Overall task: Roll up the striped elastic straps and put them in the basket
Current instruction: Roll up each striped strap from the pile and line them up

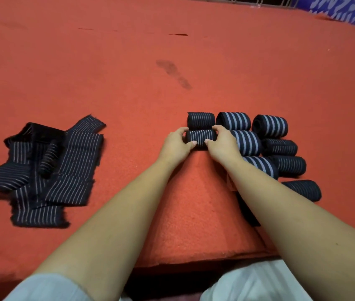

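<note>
A rolled dark strap with thin white stripes (200,139) lies on the red carpet (129,83). My left hand (177,144) grips its left end and my right hand (221,144) grips its right end. Just behind it sits another thin-striped roll (200,120). To the right, several finished rolls (270,127) lie in rows, some with wide pale stripes, partly hidden by my right forearm. A heap of unrolled striped straps (48,170) lies flat at the left. No basket is in view.
The red carpet stretches far ahead, with a dark smudge (173,73) in the middle. A blue patterned cloth (345,9) runs along the top right corner. The carpet's near edge (194,263) lies just before my knees.
</note>
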Demonstrator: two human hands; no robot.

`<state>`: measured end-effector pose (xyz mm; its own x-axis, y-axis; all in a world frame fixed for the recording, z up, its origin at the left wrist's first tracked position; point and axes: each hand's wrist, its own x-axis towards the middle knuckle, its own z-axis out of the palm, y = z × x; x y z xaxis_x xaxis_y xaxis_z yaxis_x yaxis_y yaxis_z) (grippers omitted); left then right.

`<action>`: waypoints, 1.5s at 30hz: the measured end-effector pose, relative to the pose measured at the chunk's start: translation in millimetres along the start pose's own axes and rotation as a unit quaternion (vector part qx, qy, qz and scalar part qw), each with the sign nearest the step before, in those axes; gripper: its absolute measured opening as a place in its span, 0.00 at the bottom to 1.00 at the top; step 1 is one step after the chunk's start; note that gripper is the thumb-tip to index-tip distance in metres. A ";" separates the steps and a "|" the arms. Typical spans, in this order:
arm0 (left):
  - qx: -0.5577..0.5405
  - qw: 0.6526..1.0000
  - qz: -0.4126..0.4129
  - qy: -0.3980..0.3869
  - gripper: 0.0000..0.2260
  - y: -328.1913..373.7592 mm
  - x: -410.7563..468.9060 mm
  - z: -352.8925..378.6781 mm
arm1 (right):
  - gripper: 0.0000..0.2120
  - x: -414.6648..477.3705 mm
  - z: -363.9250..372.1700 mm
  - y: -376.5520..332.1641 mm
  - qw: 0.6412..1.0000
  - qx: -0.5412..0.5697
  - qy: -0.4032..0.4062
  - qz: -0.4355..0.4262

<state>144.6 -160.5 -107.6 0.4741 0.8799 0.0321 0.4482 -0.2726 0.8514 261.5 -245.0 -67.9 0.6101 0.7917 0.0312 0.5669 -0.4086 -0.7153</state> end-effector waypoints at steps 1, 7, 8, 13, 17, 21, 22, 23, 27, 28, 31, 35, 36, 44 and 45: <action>0.002 1.000 -0.008 0.006 0.25 1.6 -1.9 -3.4 | 0.25 -0.5 -2.7 -2.0 1.000 -0.005 0.003 -0.003; 0.058 0.995 0.047 0.064 0.12 -8.3 -56.4 -76.9 | 0.17 -20.9 -17.1 -36.7 0.997 0.036 0.048 -0.046; 0.069 0.993 0.057 0.077 0.09 -12.9 -69.0 -94.4 | 0.17 -25.3 -12.0 -43.4 0.997 0.039 0.034 -0.049; 0.118 0.977 0.050 0.169 0.05 -39.1 -132.6 -175.0 | 0.31 -62.9 35.4 -79.8 0.988 0.022 -0.144 -0.048; 0.210 0.946 -0.022 0.247 0.08 -86.3 -168.3 -211.8 | 0.39 -103.7 84.0 -109.9 0.967 0.042 -0.248 -0.048; 0.240 0.942 -0.123 0.198 0.19 -120.4 -187.7 -212.1 | 0.19 -139.1 122.3 -131.4 0.947 0.092 -0.308 -0.019; 0.216 0.948 -0.121 0.200 0.18 -123.6 -192.0 -209.2 | 0.11 -146.5 129.9 -134.5 0.946 0.094 -0.310 -0.017; 0.189 0.953 -0.113 0.209 0.16 -127.9 -195.0 -206.1 | 0.11 -152.3 136.8 -136.1 0.948 0.097 -0.303 -0.016; 0.080 0.978 -0.025 0.189 0.08 -134.6 -209.2 -205.1 | 0.18 -165.2 151.1 -130.7 0.957 0.145 -0.252 -0.013; 0.031 0.985 -0.002 0.172 0.07 -131.9 -212.8 -206.9 | 0.16 -167.6 150.1 -128.8 0.949 0.183 -0.256 -0.006; -0.019 0.989 0.039 0.140 0.06 -128.9 -219.0 -209.6 | 0.08 -172.6 140.2 -127.5 0.902 0.319 -0.290 0.025; -0.036 0.988 0.048 0.141 0.09 -130.4 -219.4 -209.2 | 0.08 -173.3 119.6 -120.7 0.889 0.355 -0.289 -0.005; -0.042 0.988 0.043 0.143 0.08 -129.3 -219.0 -208.7 | 0.10 -173.2 112.8 -116.5 0.896 0.342 -0.282 -0.024; 0.055 0.979 -0.001 0.199 0.03 -118.4 -217.6 -199.0 | 0.15 -166.7 32.3 -76.4 0.926 0.195 -0.275 -0.168; 0.094 0.974 0.009 0.208 0.05 -109.8 -216.5 -195.3 | 0.16 -166.6 23.4 -73.7 0.927 0.181 -0.275 -0.182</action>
<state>-155.2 -245.0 -105.8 0.1527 0.9455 0.2877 0.5914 -0.3207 0.7398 105.1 -336.2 -36.8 -0.0154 0.9995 0.0269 0.3959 0.0308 -0.9178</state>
